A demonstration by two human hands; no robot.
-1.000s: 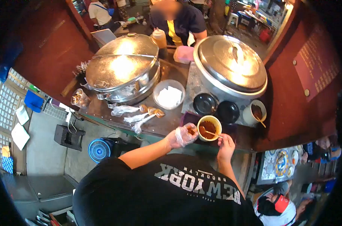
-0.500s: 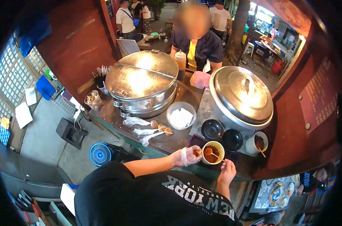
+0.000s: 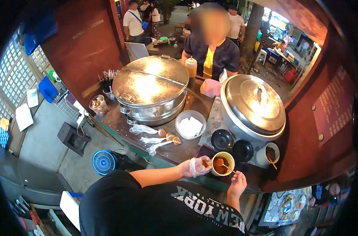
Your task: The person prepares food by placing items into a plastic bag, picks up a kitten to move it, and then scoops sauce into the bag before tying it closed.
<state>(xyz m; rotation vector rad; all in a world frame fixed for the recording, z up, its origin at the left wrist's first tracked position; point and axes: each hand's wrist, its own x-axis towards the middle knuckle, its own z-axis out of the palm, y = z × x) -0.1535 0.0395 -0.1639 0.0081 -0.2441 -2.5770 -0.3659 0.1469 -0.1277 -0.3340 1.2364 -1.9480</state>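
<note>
I see left hand (image 3: 196,167) cupping plastic (image 3: 205,163) just beside tub (image 3: 219,174), probably for short reach. Right hand (image 3: 237,183) pinches spoon (image 3: 229,169) near handle end, clear of sauce (image 3: 220,168). Tub sits near counter (image 3: 198,104) edge, handy for both.

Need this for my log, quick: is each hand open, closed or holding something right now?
Left hand: curled around something brown, too small to identify.
Right hand: closed, holding a wooden spoon over the tub.
</note>
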